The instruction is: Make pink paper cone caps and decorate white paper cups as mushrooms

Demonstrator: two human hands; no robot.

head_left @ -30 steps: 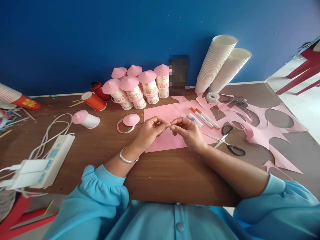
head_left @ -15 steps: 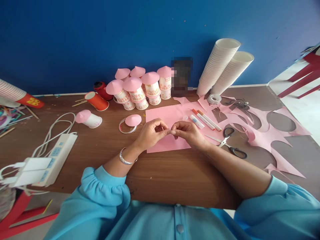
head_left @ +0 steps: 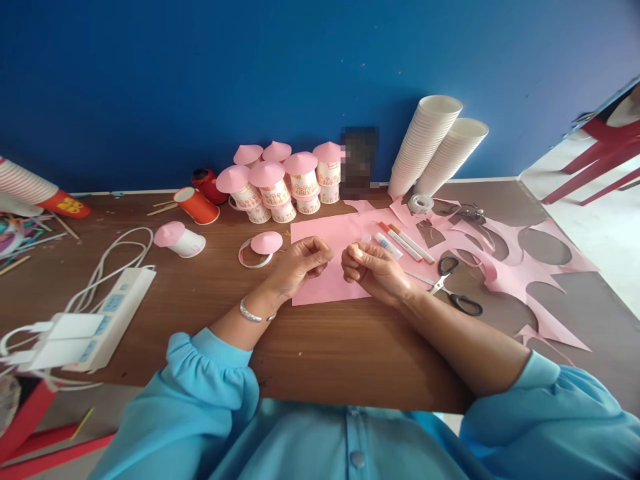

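Note:
My left hand hovers over the left part of a pink paper sheet, thumb and fingertips pressed together. Across a small gap, my right hand is closed too, thumb against its curled fingers. Whatever either pinch holds is too small to make out. Just beyond the right hand, a glue stick and two orange-and-white markers lie on the sheet. Black-handled scissors rest open to the right. Left of my left hand, a small pink paper cone sits on a roll of tape.
Pink-roofed paper cups stand stacked by the wall. Tall stacks of white cups lean behind cut pink scraps and a clear tape roll. Leftward are a red cup, a tipped pink-topped cup and a power strip.
My hands, fingertips touching before, have moved apart a little. The right hand has turned and its fingers are curled more. The view has shifted slightly.

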